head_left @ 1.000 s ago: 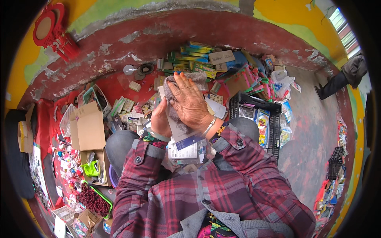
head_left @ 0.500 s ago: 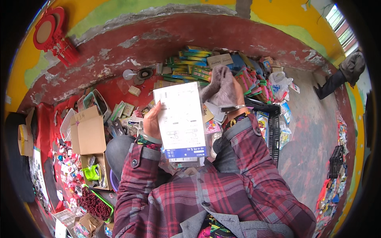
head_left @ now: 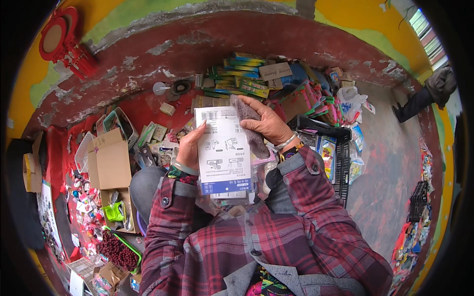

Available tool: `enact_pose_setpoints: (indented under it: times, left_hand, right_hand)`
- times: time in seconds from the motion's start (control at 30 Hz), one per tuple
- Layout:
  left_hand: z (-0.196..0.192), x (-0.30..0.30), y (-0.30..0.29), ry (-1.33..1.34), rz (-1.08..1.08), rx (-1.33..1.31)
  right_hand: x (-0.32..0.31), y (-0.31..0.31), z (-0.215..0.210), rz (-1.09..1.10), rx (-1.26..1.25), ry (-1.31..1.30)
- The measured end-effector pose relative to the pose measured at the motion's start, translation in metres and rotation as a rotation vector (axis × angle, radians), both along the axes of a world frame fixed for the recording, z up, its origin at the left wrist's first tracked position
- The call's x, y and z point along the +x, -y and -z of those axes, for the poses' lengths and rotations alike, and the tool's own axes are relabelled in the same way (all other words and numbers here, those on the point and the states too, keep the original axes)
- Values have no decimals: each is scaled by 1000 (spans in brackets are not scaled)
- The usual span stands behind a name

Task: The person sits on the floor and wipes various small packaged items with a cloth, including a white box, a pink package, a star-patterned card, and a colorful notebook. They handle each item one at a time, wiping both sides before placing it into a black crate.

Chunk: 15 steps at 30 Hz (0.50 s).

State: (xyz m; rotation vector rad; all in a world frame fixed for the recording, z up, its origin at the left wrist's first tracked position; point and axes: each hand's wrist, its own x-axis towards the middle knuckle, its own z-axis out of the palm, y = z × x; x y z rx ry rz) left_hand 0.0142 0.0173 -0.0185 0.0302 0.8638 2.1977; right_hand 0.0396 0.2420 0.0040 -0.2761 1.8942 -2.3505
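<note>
The right hand (head_left: 270, 124) is clamping a grey cloth (head_left: 256, 141) over the right edge of the white pack (head_left: 224, 155) — half a second ago it was holding it farther right. The left hand (head_left: 189, 149) is gripping the pack's left edge, beyond the plaid jacket (head_left: 222, 241); its other fingers are hiding behind — the cloth is covering some right fingers.

Black slatted crate (head_left: 341, 170), open cardboard box (head_left: 109, 160), lime-green plastic piece (head_left: 114, 212), dark-red beads (head_left: 115, 251) in green-rimmed tray (head_left: 139, 256), red wall ornament (head_left: 53, 37)
</note>
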Motion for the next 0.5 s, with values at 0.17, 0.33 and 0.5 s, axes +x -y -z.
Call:
enact_pose_setpoints:
  times: [0.17,0.33,0.5]
  left_hand:
    - [-4,0,-1,18,91,15]
    - [4,-1,-4,50,109,-9]
    - [5,-1,-6,64,121,-41]
  right_hand:
    - [-2,-3,4,59,238,-116]
    - [3,13,5,288,275,-110]
    - [2,16,13,419,351,-166]
